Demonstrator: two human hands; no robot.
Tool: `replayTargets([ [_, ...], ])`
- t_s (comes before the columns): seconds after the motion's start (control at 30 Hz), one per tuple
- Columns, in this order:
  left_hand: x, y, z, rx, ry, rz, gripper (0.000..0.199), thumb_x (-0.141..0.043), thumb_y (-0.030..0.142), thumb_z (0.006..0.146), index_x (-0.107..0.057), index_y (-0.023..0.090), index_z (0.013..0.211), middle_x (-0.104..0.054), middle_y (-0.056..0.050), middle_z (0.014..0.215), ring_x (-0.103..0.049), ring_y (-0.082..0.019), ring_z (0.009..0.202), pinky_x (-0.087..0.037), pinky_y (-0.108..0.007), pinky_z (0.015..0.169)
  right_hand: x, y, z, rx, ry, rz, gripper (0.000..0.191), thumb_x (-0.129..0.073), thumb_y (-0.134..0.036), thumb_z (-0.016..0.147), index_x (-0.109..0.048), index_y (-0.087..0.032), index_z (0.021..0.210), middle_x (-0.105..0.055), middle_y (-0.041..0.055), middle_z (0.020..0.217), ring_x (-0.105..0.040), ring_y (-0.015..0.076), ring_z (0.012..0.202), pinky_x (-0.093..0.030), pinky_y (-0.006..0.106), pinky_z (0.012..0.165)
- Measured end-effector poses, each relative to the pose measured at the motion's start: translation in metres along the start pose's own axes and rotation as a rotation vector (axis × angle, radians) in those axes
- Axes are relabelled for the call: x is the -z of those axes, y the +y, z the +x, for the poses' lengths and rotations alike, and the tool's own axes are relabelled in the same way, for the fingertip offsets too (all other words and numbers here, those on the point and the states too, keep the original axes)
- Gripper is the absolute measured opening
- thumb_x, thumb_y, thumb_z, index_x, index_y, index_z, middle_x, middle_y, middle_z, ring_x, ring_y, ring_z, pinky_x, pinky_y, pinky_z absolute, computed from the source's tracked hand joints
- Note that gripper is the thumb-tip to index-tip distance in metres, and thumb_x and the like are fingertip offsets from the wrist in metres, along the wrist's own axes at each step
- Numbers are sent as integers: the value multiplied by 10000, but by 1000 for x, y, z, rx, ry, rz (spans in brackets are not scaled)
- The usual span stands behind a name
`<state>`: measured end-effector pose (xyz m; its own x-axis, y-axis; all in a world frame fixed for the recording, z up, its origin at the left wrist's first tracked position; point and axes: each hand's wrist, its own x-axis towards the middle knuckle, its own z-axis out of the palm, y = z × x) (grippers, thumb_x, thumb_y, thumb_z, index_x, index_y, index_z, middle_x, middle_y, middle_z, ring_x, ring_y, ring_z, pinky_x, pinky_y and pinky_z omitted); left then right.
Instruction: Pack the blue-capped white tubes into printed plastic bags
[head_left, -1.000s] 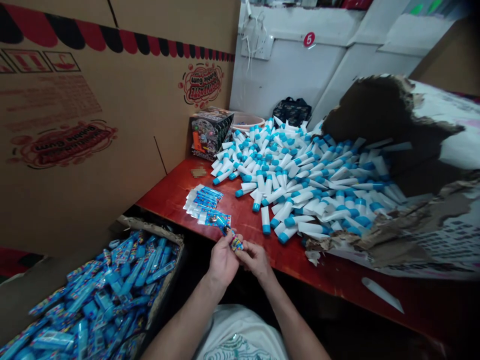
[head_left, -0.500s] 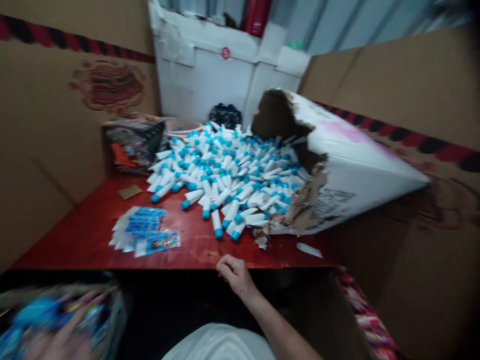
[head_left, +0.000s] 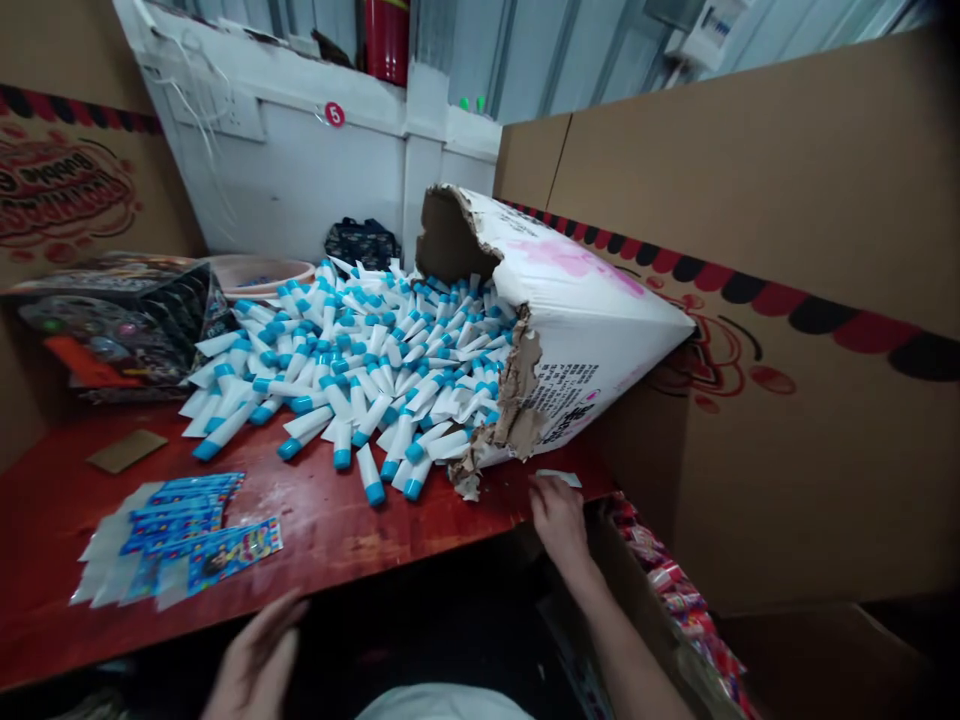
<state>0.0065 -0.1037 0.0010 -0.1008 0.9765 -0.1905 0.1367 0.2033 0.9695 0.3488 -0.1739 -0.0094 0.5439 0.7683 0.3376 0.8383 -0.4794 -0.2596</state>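
My right hand (head_left: 561,515) is at the table's front right edge, up against a flat white tube (head_left: 561,478) without a visible cap. Its fingertips are partly hidden, so a grip on the tube cannot be made out. Below the front edge at the left, my left hand (head_left: 259,655) is slightly blurred, empty, with thumb and fingers apart. A large heap of white tubes with blue caps (head_left: 367,360) covers the middle of the table. Left of the heap lies a fanned stack of blue printed clear packets (head_left: 180,535), nearest to my left hand.
A torn white carton (head_left: 585,330) lies tipped on its side, opening towards the heap. Brown cardboard panels (head_left: 750,200) flank the red table (head_left: 315,530). Behind stand a pink basin (head_left: 259,272), a dark bag (head_left: 362,243) and a plastic-wrapped box (head_left: 127,325). Red wrapped packets (head_left: 675,600) hang at right.
My left hand has come out of the bin of blue packets and risen to the table edge. My right hand has moved right to the loose tube. The view has turned right.
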Motion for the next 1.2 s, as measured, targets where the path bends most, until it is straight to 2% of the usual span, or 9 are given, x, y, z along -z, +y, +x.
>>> replayTargets([
  [0.07, -18, -7, -6, -4, -229, -60, 567, -686, 647, 591, -673, 229, 975, -718, -30, 986, -630, -299, 1009, -483, -445, 950, -14, -28, 1, 35, -64, -9, 296, -427, -272, 902, -629, -182, 1098, -636, 105, 1055, -562, 233, 994, -373, 361, 850],
  [0.13, -39, -13, -12, -18, -429, -101, 536, -679, 604, 633, -682, 197, 980, -710, -79, 1027, -651, -283, 973, -510, -405, 911, -30, -55, 4, 43, -87, -11, 302, -473, -329, 886, -622, -185, 1106, -632, 113, 1031, -561, 252, 963, -378, 370, 816],
  [0.3, -57, -21, -22, -63, -666, -95, 393, -602, 505, 775, -689, 209, 1019, -688, -102, 1088, -638, -267, 1018, -484, -383, 942, -55, -88, 8, 143, -130, -36, 239, -461, -185, 861, -637, -190, 1024, -622, 115, 1023, -549, 250, 938, -369, 359, 804],
  [0.5, -79, -24, -4, 54, -493, -345, 541, -648, 520, 727, -617, 255, 1197, -596, -89, 1273, -546, -279, 1166, -414, -390, 1001, -49, -98, -15, 399, -63, 218, 228, -389, -101, 857, -598, -193, 856, -606, 46, 813, -545, 172, 743, -373, 274, 697],
  [0.6, -104, -16, 6, 231, -573, -590, 634, -711, 519, 661, -605, 218, 1210, -605, -114, 1240, -522, -296, 1188, -406, -398, 989, -43, -112, -33, 589, -13, 324, 227, -360, -115, 860, -553, -206, 783, -584, 21, 710, -529, 164, 656, -363, 266, 632],
  [0.73, -117, -7, 12, 355, -662, -755, 623, -759, 485, 621, -634, 163, 1140, -672, -117, 1021, -598, -281, 1045, -418, -386, 939, -37, -125, -42, 519, -57, 539, 253, -344, -118, 887, -581, -204, 863, -600, 30, 771, -575, 144, 705, -429, 224, 645],
  [0.83, -113, -6, 14, 296, -652, -712, 556, -735, 489, 656, -638, 166, 1098, -662, -91, 963, -606, -242, 964, -440, -351, 871, -36, -125, -41, 436, -177, 751, 252, -377, -153, 900, -598, -214, 1004, -609, 41, 881, -607, 131, 802, -475, 195, 709],
  [1.03, -106, -3, 18, -110, -602, -300, 381, -551, 521, 810, -537, 162, 682, -496, 17, 646, -489, -114, 615, -395, -223, 565, -35, -128, -38, 324, -233, 834, 208, -439, -237, 893, -637, -205, 838, -611, 16, 769, -603, 128, 714, -471, 195, 656],
  [1.2, -112, -4, 21, -41, -702, -204, 412, -410, 569, 851, -488, 181, 737, -438, 43, 600, -417, -87, 406, -260, -216, 359, -30, -124, -36, 292, -296, 788, 259, -394, -283, 925, -635, -209, 865, -618, 19, 751, -605, 133, 681, -480, 213, 655],
])
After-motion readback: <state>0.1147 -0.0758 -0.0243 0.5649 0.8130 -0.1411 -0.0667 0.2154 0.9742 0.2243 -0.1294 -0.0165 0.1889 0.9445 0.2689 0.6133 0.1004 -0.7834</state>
